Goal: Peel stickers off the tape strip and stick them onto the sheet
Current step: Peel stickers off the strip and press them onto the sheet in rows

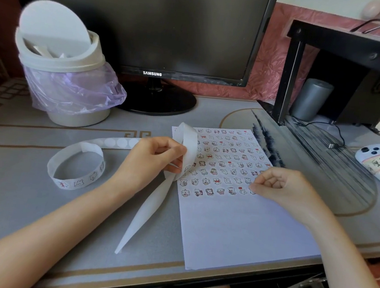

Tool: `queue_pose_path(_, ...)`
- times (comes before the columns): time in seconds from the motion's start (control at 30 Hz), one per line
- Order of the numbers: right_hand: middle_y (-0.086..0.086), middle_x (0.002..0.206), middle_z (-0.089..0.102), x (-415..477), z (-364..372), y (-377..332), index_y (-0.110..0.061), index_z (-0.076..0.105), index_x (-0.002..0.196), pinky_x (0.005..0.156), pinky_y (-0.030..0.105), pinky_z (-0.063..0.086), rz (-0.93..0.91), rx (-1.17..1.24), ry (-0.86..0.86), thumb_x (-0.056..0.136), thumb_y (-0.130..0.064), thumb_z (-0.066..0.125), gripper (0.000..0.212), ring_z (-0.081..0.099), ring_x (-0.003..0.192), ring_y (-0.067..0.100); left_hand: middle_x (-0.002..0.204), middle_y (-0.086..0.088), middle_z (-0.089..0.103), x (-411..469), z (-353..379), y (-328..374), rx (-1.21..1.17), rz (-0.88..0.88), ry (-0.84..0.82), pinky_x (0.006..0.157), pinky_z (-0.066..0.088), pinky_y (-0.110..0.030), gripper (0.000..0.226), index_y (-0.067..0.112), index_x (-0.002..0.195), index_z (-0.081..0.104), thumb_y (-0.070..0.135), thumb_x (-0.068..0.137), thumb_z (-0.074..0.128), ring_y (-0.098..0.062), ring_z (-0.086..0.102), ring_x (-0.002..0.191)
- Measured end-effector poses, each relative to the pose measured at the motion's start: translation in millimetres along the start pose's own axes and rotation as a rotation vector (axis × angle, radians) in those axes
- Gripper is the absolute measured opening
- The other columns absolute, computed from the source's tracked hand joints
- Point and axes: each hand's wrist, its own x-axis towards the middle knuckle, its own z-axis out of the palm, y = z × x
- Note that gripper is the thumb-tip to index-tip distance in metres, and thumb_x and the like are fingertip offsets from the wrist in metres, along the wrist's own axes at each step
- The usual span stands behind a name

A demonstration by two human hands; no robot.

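A white sheet (241, 227) lies on the desk, its upper half filled with rows of small cartoon stickers. My left hand (152, 159) pinches the white tape strip (76, 177) at the sheet's left edge. The strip loops above my fingers, coils on the desk to the left with stickers on it, and a bare tail hangs toward the desk's front. My right hand (280, 187) has its fingers curled, with the fingertips pressing down at the right end of the lowest sticker rows. Whether a sticker lies under the fingertips is hidden.
A white swing-lid bin (62, 66) with a purple bag stands at the back left. A black monitor (149, 24) is behind the sheet. A black shelf (345, 66) and a grey cylinder (311, 100) stand at the right, near a white phone (377, 162).
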Motion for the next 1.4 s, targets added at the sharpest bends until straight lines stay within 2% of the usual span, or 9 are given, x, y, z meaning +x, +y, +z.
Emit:
queue_pose_path(0.1, -0.003, 0.064, 0.056, -0.6, 0.4, 2.3, -0.016, 0.062, 0.081, 0.058, 0.024, 0.036, -0.003, -0.007, 0.006, 0.074, -0.013, 0.079, 0.018, 0.045, 0.055, 0.006, 0.067, -0.003, 0.068, 0.1, -0.1, -0.2, 0.0, -0.002, -0.001, 0.064, 0.056, -0.021, 0.017, 0.006, 0.076, 0.068, 0.009, 0.09, 0.059, -0.009, 0.064, 0.062)
queue_pose_path(0.3, 0.004, 0.072, 0.061, 2.5, -1.8, 4.8, -0.014, 0.063, 0.082, 0.063, 0.028, 0.038, -0.008, 0.014, 0.016, 0.079, -0.014, 0.074, 0.011, 0.047, 0.065, 0.015, 0.067, -0.002, 0.068, -0.4, -0.2, 0.1, -0.007, 0.002, -0.005, 0.064, 0.056, -0.021, 0.017, 0.006, 0.076, 0.067, 0.008, 0.091, 0.058, -0.009, 0.063, 0.061)
queue_pose_path(0.43, -0.002, 0.066, 0.056, 2.3, 3.7, 4.2, -0.014, 0.063, 0.082, 0.059, 0.024, 0.036, 0.004, -0.004, 0.043, 0.07, -0.023, 0.081, 0.023, 0.045, 0.056, 0.007, 0.067, -0.001, 0.069, 0.2, -0.1, -0.3, 0.007, 0.001, -0.004, 0.065, 0.057, -0.021, 0.018, 0.007, 0.076, 0.068, 0.009, 0.091, 0.058, -0.01, 0.064, 0.062)
queue_pose_path(0.7, -0.003, 0.066, 0.056, 3.5, 1.2, 6.9, -0.016, 0.062, 0.082, 0.057, 0.021, 0.036, -0.007, -0.015, 0.02, 0.075, -0.021, 0.078, 0.018, 0.045, 0.055, 0.006, 0.067, -0.001, 0.07, 0.5, -0.7, -1.1, 0.006, -0.001, -0.003, 0.065, 0.057, -0.022, 0.018, 0.009, 0.075, 0.068, 0.01, 0.091, 0.059, -0.01, 0.064, 0.063)
queue_pose_path(0.83, -0.005, 0.066, 0.05, 2.2, -1.8, 6.3, -0.017, 0.062, 0.085, 0.051, 0.011, 0.034, 0.013, 0.03, -0.045, 0.067, -0.019, 0.083, 0.028, 0.042, 0.049, -0.002, 0.068, -0.002, 0.069, 0.3, -0.4, -1.0, 0.013, 0.004, -0.006, 0.065, 0.057, -0.022, 0.017, 0.006, 0.077, 0.068, 0.01, 0.091, 0.059, -0.01, 0.064, 0.063)
queue_pose_path(1.03, -0.001, 0.075, 0.055, 4.6, -8.2, 12.1, -0.019, 0.062, 0.087, 0.07, 0.029, 0.04, 0.015, 0.033, -0.098, 0.074, -0.006, 0.077, 0.023, 0.049, 0.07, 0.015, 0.065, 0.0, 0.068, -0.6, -0.2, 0.1, 0.004, 0.016, -0.002, 0.064, 0.056, -0.021, 0.018, 0.005, 0.077, 0.067, 0.01, 0.091, 0.058, -0.008, 0.063, 0.062)
queue_pose_path(1.17, 0.001, 0.077, 0.057, 8.0, -7.6, 8.8, -0.019, 0.062, 0.087, 0.068, 0.03, 0.041, 0.007, 0.012, -0.088, 0.079, -0.007, 0.073, 0.018, 0.05, 0.07, 0.016, 0.071, -0.005, 0.068, -1.0, -0.5, 1.5, 0.008, 0.027, 0.004, 0.064, 0.056, -0.022, 0.018, 0.005, 0.078, 0.067, 0.011, 0.092, 0.057, -0.01, 0.063, 0.064)
queue_pose_path(1.3, -0.001, 0.079, 0.065, 9.5, 2.7, -10.7, -0.023, 0.064, 0.082, 0.069, 0.035, 0.045, -0.064, 0.045, 0.033, 0.083, -0.02, 0.07, 0.006, 0.058, 0.071, 0.015, 0.067, -0.001, 0.067, -1.6, -0.4, 3.5, -0.003, 0.051, 0.008, 0.062, 0.057, -0.025, 0.018, 0.006, 0.078, 0.063, 0.01, 0.094, 0.054, -0.011, 0.063, 0.063)
queue_pose_path(1.4, -0.007, 0.081, 0.066, 8.5, 22.9, -36.0, -0.025, 0.065, 0.082, 0.067, 0.027, 0.045, -0.172, 0.079, 0.018, 0.083, -0.024, 0.07, 0.005, 0.059, 0.072, 0.011, 0.062, 0.004, 0.066, -2.4, -0.6, 4.6, -0.005, 0.083, 0.022, 0.058, 0.056, -0.024, 0.017, 0.002, 0.08, 0.061, 0.009, 0.094, 0.052, -0.01, 0.061, 0.06)
